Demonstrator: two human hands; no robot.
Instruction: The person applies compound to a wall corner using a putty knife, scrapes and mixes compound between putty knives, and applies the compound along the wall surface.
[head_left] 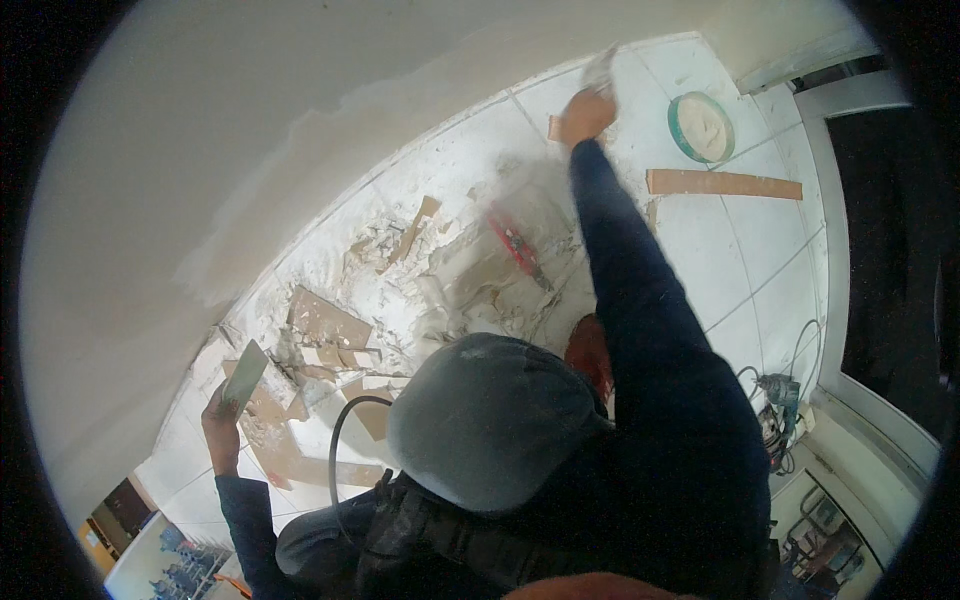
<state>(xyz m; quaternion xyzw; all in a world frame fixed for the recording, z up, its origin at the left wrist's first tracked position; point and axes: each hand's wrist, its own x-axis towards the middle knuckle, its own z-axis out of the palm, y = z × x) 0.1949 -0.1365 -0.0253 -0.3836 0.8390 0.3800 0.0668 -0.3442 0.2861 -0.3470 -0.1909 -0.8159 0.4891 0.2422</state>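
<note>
Rubble [383, 241] is your likeliest trouble: loose white scraps and broken board [325, 322] cover the floor [692, 262] between your two arms, so a shifted foot or knee could slide on them. Your right arm is stretched far out, and that reach could tip your balance or let an elbow catch something. The tub [702, 128] stands on the tiles just beyond your right hand [588, 117], to its right; a wide backward swing might knock it and spill the paste inside. A red tool [517, 248] lies on the pale heap in the middle, where a careless knee could come down on it. Grit from the rubble might also get onto the plate [245, 374] if that dips low.

The plate is out at your left, above the debris and near the foot of the wall [250, 150]. It looks flat, thin and pale grey-green, straight-edged, with its face tilted rather than level. Your left hand [221, 428] grips it by the lower end. Your right hand is closed around a pale tool [601, 70] held low near where wall meets floor; blur hides its edges, so you cannot tell its exact shape or whether it touches anything. A tan strip [725, 184] lies near the tub, and a corded drill [783, 390] rests farther back on your right.
</note>
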